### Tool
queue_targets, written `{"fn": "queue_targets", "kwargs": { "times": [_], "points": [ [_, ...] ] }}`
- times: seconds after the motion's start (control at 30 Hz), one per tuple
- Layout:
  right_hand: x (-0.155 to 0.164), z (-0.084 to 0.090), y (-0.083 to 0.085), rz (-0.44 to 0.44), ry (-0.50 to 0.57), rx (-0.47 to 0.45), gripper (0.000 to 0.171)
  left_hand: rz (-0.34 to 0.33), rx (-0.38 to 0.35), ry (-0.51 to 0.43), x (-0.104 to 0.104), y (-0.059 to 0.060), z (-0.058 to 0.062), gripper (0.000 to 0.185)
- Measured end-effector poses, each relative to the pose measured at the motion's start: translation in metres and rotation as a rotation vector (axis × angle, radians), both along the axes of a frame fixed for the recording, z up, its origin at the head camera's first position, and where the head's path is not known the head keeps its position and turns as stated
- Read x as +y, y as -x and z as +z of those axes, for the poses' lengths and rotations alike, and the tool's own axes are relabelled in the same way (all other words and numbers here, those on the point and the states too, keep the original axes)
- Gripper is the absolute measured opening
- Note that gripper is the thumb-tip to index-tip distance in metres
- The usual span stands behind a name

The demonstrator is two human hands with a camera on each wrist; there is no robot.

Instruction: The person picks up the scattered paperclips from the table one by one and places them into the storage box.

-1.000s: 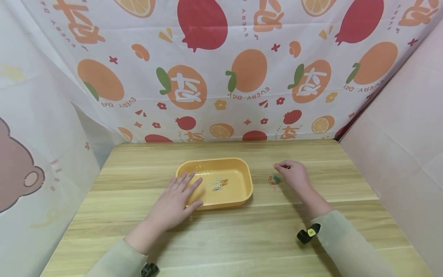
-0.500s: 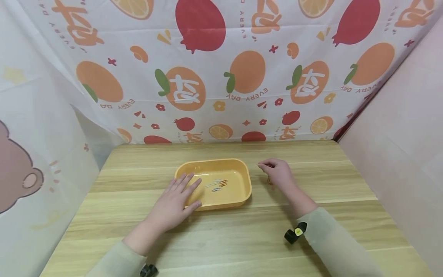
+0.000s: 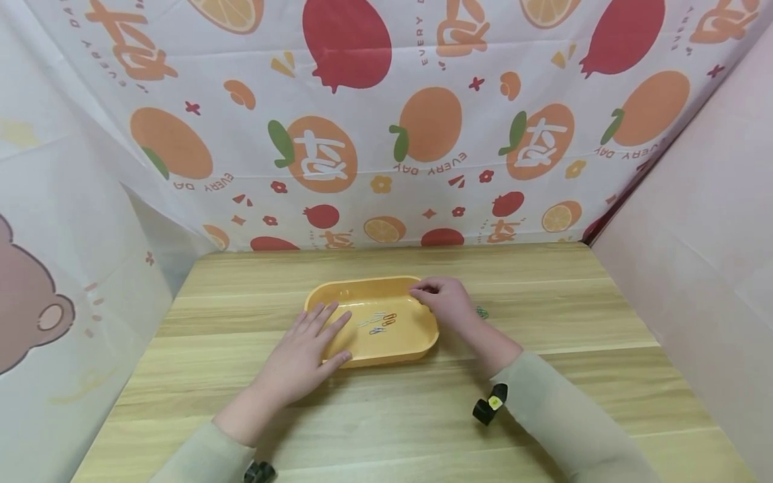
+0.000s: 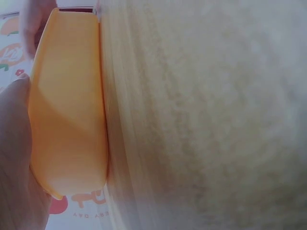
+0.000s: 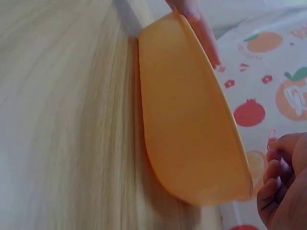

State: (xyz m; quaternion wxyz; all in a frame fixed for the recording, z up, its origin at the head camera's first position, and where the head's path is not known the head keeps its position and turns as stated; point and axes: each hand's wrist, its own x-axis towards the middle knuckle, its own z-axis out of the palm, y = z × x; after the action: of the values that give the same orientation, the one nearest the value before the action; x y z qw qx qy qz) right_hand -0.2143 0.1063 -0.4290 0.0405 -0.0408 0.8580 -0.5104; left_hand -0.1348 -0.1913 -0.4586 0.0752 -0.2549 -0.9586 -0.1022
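A yellow plastic tray [image 3: 392,361] holds several paper clips [image 3: 389,317], orange, white and bluish, near the middle of its floor. My left hand [image 3: 298,355] rests over the tray's left edge with its fingers straight and spread. At the tray's right end, my right hand [image 3: 449,305] is above the back right rim. In the right wrist view, its thumb and finger pinch a small reddish paper clip [image 5: 271,139], clear of the tray wall; the other fingers are curled. Green paper clips [image 3: 482,312] lie on the table just beyond the right hand, partly hidden by the wrist.
The wood-grain table [image 3: 386,422] extends around the tray on all sides. A fruit-print cloth [image 3: 386,134] hangs along its back edge, and pale cloth walls [image 3: 700,221] stand to left and right. Each wrist carries a small black camera [image 3: 490,404].
My right hand has moved left from beside the loose clips to the tray's right end, carrying the pinched paper clip. The left hand and the tray have stayed in place.
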Motion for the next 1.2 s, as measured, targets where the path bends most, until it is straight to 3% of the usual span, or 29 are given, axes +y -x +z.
{"fn": "queue_targets", "kwargs": {
  "times": [0.13, 0.47, 0.7, 0.97, 1.2],
  "points": [
    [-0.012, 0.000, 0.003, 0.062, 0.010, -0.024, 0.018, -0.001, 0.004, -0.005, 0.000, 0.001, 0.001, 0.073],
    [-0.032, -0.004, 0.011, 0.179, -0.107, 0.044, 0.012, -0.001, -0.006, -0.009, 0.000, 0.003, 0.004, 0.072],
    [-0.051, -0.006, 0.017, 0.199, -0.290, 0.071, 0.009, -0.003, -0.006, 0.003, -0.002, 0.003, 0.004, 0.073],
    [-0.068, -0.021, 0.026, 0.231, -0.626, 0.145, 0.011, -0.013, -0.008, 0.004, -0.001, 0.001, 0.003, 0.071],
    [-0.070, -0.025, 0.030, 0.240, -0.710, 0.117, 0.019, -0.020, 0.021, -0.009, 0.001, -0.001, 0.003, 0.070]
  ]
}}
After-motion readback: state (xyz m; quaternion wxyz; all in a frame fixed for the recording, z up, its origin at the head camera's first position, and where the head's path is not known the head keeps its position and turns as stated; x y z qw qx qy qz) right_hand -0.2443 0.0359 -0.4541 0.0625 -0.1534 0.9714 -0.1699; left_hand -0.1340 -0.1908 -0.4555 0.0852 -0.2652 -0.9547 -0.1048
